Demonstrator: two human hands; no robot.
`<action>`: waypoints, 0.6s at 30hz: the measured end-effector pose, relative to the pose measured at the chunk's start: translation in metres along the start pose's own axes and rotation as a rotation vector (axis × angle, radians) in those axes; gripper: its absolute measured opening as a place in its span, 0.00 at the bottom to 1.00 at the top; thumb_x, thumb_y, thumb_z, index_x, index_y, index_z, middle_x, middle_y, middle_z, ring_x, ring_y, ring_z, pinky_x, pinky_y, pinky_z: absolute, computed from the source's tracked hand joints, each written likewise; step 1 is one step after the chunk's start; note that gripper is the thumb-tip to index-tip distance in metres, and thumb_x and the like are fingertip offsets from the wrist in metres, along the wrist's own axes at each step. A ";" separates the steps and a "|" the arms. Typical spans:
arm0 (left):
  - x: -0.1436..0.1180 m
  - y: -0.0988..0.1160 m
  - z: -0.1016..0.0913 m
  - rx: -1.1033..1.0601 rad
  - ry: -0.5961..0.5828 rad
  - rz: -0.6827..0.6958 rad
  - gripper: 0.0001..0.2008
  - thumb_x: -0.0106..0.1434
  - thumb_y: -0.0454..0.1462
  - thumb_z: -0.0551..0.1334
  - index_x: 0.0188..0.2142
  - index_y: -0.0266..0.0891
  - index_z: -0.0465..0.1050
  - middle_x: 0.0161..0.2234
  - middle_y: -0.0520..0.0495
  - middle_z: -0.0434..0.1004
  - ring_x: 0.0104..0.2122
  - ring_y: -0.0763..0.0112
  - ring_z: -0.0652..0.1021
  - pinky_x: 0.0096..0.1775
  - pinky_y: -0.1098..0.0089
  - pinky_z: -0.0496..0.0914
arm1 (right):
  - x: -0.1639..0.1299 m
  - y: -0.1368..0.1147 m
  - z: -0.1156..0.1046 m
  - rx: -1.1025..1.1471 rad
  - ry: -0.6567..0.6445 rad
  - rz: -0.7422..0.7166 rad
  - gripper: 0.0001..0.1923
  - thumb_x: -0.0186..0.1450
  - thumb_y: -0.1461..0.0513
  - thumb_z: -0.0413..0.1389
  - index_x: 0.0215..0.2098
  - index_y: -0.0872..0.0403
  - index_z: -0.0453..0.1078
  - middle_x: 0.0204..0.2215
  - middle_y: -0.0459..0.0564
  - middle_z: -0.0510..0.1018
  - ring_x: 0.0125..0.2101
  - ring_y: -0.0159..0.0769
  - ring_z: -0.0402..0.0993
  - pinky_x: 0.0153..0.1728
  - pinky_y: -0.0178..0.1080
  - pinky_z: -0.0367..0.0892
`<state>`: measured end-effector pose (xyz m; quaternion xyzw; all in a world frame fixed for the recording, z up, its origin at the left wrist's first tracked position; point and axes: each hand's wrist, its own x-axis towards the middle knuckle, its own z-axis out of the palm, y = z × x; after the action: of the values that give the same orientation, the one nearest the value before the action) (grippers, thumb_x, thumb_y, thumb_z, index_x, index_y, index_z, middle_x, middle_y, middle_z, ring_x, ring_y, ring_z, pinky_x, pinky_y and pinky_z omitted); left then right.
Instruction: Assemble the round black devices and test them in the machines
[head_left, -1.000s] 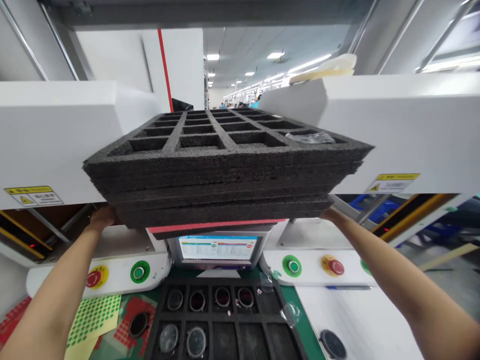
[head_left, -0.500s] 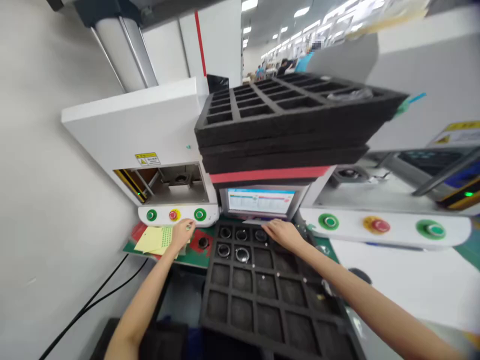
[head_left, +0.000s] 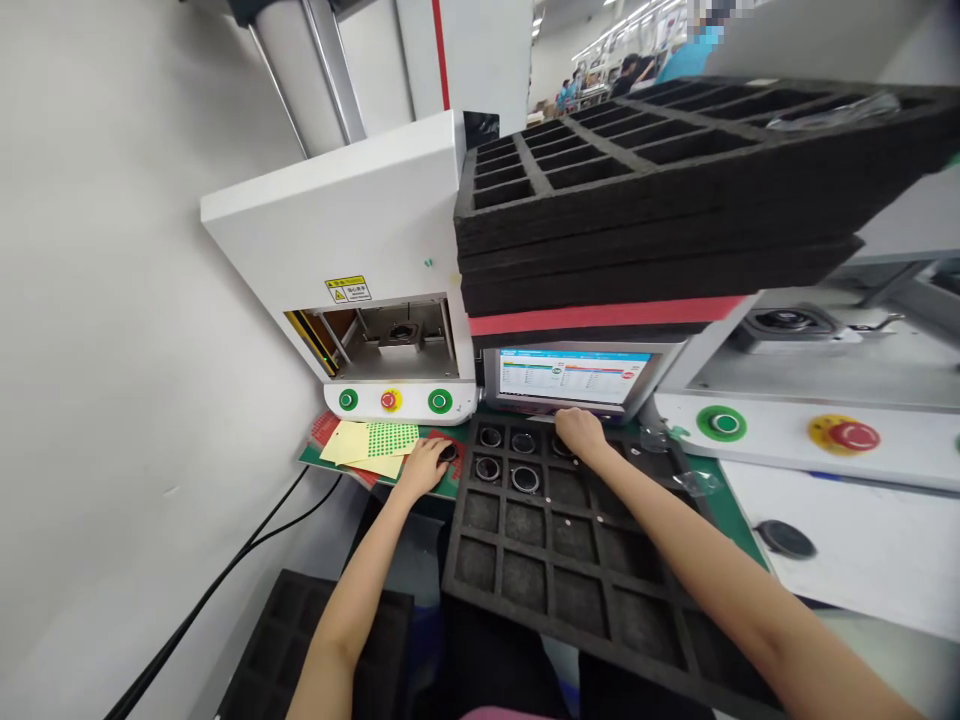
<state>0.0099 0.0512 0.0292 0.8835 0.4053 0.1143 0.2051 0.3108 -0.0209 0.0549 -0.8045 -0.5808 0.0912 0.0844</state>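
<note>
Fingers of my left hand [head_left: 424,467] are closed around the edge of a small round black part [head_left: 448,453], which lies on the red sheet at the bench's left. My right hand [head_left: 581,435] is curled over the far row of the black foam tray [head_left: 536,555]; its fingertips are turned away, so anything in them is hidden. Several round parts with shiny rims sit in the tray's far-left compartments, one of them a ringed part [head_left: 525,479]. A partly covered round part [head_left: 560,446] lies just left of my right hand.
Yellow sheets with green dot stickers [head_left: 393,439] lie left of my left hand. Behind are a white press [head_left: 337,230], a screen [head_left: 574,378] and stacked foam trays [head_left: 637,240]. A second machine's buttons [head_left: 855,435] and a black disc [head_left: 786,539] are at right.
My left hand has come down from in front of the press's buttons onto the round black part. My right hand stays at the tray's far row, its fingers now more curled. The view has shifted.
</note>
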 end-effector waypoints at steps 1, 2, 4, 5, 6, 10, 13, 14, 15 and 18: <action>0.004 0.003 -0.002 -0.030 -0.015 -0.003 0.16 0.68 0.41 0.62 0.53 0.37 0.71 0.54 0.41 0.72 0.52 0.58 0.75 0.54 0.50 0.71 | -0.001 -0.001 -0.002 0.017 0.008 0.000 0.20 0.69 0.56 0.59 0.54 0.60 0.68 0.50 0.58 0.73 0.46 0.42 0.74 0.46 0.47 0.74; 0.007 0.006 -0.004 -0.066 -0.025 -0.008 0.16 0.68 0.41 0.62 0.52 0.37 0.71 0.53 0.41 0.73 0.52 0.58 0.75 0.53 0.51 0.71 | -0.003 -0.002 -0.005 0.037 0.019 -0.001 0.20 0.69 0.56 0.59 0.54 0.60 0.68 0.50 0.58 0.73 0.46 0.42 0.74 0.46 0.46 0.74; 0.011 0.013 -0.011 -0.155 -0.023 -0.026 0.15 0.68 0.42 0.62 0.51 0.37 0.72 0.52 0.41 0.74 0.51 0.59 0.76 0.53 0.51 0.72 | -0.008 -0.001 -0.012 0.089 0.053 -0.010 0.19 0.69 0.56 0.59 0.53 0.60 0.68 0.50 0.57 0.73 0.46 0.41 0.75 0.45 0.46 0.74; 0.012 0.018 -0.016 -0.209 -0.007 -0.038 0.15 0.68 0.42 0.62 0.51 0.37 0.72 0.53 0.41 0.74 0.51 0.59 0.76 0.53 0.51 0.72 | -0.012 0.000 -0.016 0.118 0.076 -0.019 0.18 0.70 0.56 0.58 0.53 0.58 0.69 0.49 0.56 0.74 0.45 0.40 0.75 0.45 0.45 0.74; 0.011 0.023 -0.020 -0.271 0.017 -0.050 0.15 0.68 0.42 0.62 0.51 0.37 0.72 0.53 0.41 0.73 0.51 0.59 0.75 0.53 0.51 0.71 | -0.018 0.001 -0.020 0.150 0.103 -0.032 0.17 0.70 0.56 0.58 0.52 0.57 0.69 0.49 0.55 0.74 0.45 0.40 0.75 0.44 0.44 0.74; -0.013 0.059 -0.037 -0.596 0.129 -0.087 0.20 0.69 0.45 0.60 0.55 0.36 0.70 0.55 0.38 0.73 0.52 0.57 0.76 0.54 0.50 0.71 | -0.054 -0.004 -0.034 0.305 0.240 -0.128 0.13 0.71 0.56 0.57 0.48 0.57 0.71 0.43 0.51 0.76 0.38 0.35 0.76 0.39 0.41 0.75; -0.050 0.102 -0.042 -0.889 0.126 -0.090 0.26 0.72 0.50 0.52 0.57 0.33 0.68 0.52 0.32 0.77 0.47 0.57 0.80 0.50 0.56 0.75 | -0.101 -0.019 -0.043 0.463 0.347 -0.271 0.13 0.72 0.55 0.55 0.42 0.57 0.72 0.35 0.48 0.78 0.32 0.31 0.76 0.35 0.38 0.75; -0.064 0.118 -0.043 -0.978 0.106 -0.092 0.28 0.72 0.52 0.50 0.56 0.31 0.69 0.50 0.31 0.78 0.45 0.57 0.82 0.47 0.58 0.76 | -0.119 -0.025 -0.047 0.524 0.382 -0.327 0.14 0.72 0.54 0.54 0.41 0.57 0.73 0.35 0.49 0.79 0.31 0.32 0.77 0.36 0.38 0.76; -0.076 0.134 -0.043 -1.056 0.080 -0.099 0.29 0.71 0.53 0.51 0.53 0.30 0.72 0.47 0.31 0.80 0.42 0.57 0.83 0.44 0.60 0.77 | -0.137 -0.032 -0.051 0.586 0.415 -0.380 0.14 0.72 0.54 0.53 0.41 0.56 0.73 0.37 0.51 0.80 0.32 0.33 0.78 0.37 0.38 0.77; -0.104 0.177 -0.043 -1.226 0.011 -0.139 0.30 0.67 0.56 0.56 0.45 0.29 0.77 0.37 0.33 0.82 0.33 0.60 0.83 0.35 0.65 0.78 | -0.182 -0.051 -0.063 0.746 0.486 -0.480 0.13 0.72 0.54 0.52 0.44 0.53 0.74 0.41 0.52 0.82 0.36 0.36 0.81 0.38 0.38 0.78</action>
<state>0.0455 -0.1211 0.1444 0.5756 0.3233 0.3175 0.6807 0.2228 -0.1797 0.1371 -0.5613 -0.6407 0.0806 0.5176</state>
